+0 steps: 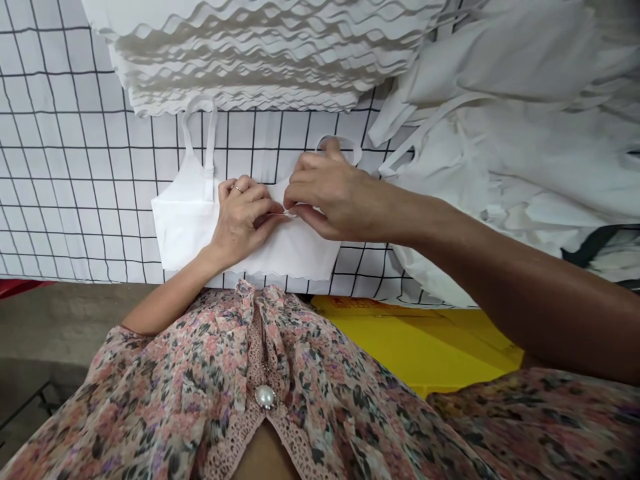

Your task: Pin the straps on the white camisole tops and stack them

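A white bra (185,230) with thin shoulder straps lies flat on the table in front of me, its wavy lower edge toward my body. My left hand (247,217) rests over its middle, thumb and forefinger pinched on the fabric. From the right, my right hand (325,190) pinches the same spot, its fingertips almost meeting those of the left. Between the fingertips a tiny bit of white material shows, too small to make out. One strap loops up at the left; the other curls behind my right hand.
A stack of white garments with wavy edges (250,73) lies at the back. Loose white garments (540,147) are heaped on the right. Black grid lines cover the white tablecloth (65,180). A yellow box (395,347) stands below the table's front edge.
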Demonstrator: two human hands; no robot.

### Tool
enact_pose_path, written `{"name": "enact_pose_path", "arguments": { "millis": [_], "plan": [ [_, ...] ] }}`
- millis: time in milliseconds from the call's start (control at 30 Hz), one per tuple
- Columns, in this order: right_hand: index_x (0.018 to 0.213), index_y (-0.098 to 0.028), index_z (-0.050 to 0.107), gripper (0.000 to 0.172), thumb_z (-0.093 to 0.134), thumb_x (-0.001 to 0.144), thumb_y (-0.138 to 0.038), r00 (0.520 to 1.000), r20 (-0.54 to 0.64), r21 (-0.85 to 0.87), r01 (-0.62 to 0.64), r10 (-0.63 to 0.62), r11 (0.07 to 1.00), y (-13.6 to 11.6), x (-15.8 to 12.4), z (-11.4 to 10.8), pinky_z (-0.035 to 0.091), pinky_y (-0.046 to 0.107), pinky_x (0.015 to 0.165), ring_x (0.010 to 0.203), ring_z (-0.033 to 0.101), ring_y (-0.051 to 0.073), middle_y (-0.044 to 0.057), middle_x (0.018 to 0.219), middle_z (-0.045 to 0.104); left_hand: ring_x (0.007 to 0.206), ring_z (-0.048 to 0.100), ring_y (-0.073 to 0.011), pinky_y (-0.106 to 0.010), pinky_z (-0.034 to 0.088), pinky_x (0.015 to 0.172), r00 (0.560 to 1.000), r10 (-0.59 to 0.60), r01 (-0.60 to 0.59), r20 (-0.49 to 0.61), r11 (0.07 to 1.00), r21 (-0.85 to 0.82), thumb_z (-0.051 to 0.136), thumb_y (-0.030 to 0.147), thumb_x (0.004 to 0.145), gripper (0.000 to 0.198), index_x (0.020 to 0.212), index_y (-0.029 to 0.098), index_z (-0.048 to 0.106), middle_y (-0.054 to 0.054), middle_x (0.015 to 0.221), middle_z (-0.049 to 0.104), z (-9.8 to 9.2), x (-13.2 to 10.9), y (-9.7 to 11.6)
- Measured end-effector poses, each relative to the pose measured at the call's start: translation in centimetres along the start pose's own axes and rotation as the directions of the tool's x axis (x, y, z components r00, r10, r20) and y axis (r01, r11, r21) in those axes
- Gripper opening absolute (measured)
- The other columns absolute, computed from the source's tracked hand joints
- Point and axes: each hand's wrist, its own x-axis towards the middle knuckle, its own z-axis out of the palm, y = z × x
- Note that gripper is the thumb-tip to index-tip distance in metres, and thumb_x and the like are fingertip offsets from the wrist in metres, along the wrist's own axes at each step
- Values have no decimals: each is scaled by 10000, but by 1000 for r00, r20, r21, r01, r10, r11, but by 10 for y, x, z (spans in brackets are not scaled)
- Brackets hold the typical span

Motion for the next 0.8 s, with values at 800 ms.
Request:
{"name": "enact_pose_path", "arguments": {
  "millis": [800],
  "plan": [
    [656, -256, 684, 294, 753, 931, -334, 974, -61, 94, -213, 219, 973, 55, 42, -44, 540, 448, 961, 1069, 639, 274, 42, 659, 615, 1014, 567, -262, -453, 352, 1017, 999, -39, 39, -4, 991, 129, 748, 395, 975, 141, 988, 255, 759, -41, 940, 717, 5, 2, -2]
  ]
}}
